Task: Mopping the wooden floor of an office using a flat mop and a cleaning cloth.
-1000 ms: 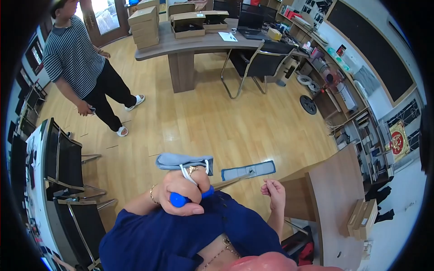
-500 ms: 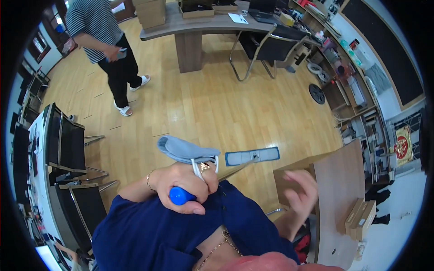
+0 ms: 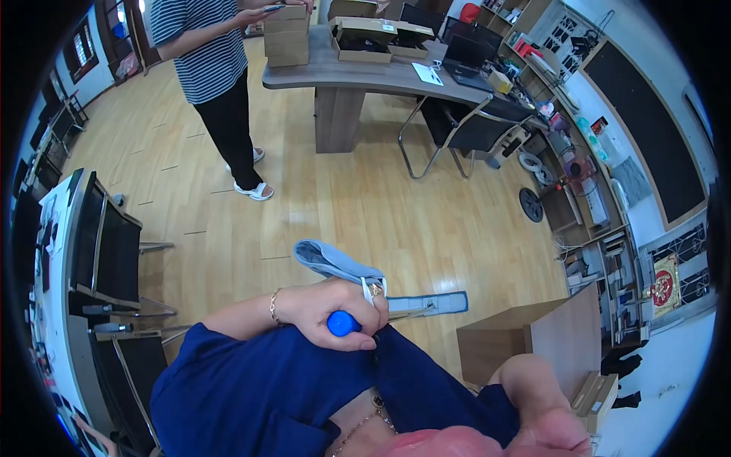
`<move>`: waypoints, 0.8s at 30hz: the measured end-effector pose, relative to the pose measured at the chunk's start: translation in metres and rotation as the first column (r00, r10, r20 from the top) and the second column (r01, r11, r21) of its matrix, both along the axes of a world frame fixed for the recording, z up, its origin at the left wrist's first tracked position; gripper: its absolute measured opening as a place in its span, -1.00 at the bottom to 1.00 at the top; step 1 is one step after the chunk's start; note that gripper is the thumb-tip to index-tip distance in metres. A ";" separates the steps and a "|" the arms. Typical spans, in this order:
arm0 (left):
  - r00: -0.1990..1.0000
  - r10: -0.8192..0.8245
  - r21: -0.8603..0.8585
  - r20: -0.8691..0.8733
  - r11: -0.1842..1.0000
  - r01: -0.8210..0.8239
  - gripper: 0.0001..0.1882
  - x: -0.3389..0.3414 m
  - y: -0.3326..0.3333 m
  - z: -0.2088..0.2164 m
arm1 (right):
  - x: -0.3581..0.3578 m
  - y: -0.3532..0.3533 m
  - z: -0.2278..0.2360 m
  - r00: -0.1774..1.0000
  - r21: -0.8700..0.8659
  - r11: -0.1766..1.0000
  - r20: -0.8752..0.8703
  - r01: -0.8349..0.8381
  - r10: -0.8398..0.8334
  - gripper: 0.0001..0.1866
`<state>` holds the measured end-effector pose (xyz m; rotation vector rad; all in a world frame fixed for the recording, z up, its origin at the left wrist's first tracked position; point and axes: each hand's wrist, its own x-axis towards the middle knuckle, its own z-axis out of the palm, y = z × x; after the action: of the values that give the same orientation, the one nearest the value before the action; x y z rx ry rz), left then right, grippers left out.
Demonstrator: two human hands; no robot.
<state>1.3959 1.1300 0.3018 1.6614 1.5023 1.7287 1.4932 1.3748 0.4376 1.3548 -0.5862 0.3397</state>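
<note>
Before our navy shirt point(image 3: 259, 381), our left hand point(image 3: 335, 311) is wrapped round the blue-ended handle point(image 3: 344, 324), a white loop point(image 3: 367, 292) about its fingers apparently there to carry the folded grey cloth point(image 3: 340, 263). The handle likely steadies the flat mop head point(image 3: 445, 303) on the wooden floor point(image 3: 358, 198) beyond; whether our raised right hand point(image 3: 550, 433) holds anything, we cannot tell.

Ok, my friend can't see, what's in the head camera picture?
A person's left grip holds a blue-ended mop handle and a white-looped grey cloth; the flat mop head lies on the wooden floor. Ahead, someone in a striped top stands by a desk.
</note>
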 end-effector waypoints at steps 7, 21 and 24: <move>0.997 -0.071 -0.027 0.003 0.997 0.071 -0.79 -0.049 -0.059 -0.014 | -0.036 -0.086 0.005 0.990 -0.045 0.990 -0.041 0.131 -0.133 -0.81; 0.968 -0.238 -0.057 -0.074 0.971 0.234 -0.87 -0.139 -0.065 -0.010 | -0.070 -0.133 -0.001 0.874 0.084 0.902 0.223 0.424 -0.432 -0.83; 0.968 -0.237 -0.073 -0.087 0.970 0.231 -0.89 -0.150 -0.059 -0.012 | -0.081 -0.127 -0.008 0.861 0.026 0.878 0.185 0.478 -0.474 -0.79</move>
<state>1.2455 1.0714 0.2898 1.8289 1.3222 1.4834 1.4122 1.2479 0.4294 1.1165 -1.0487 0.0647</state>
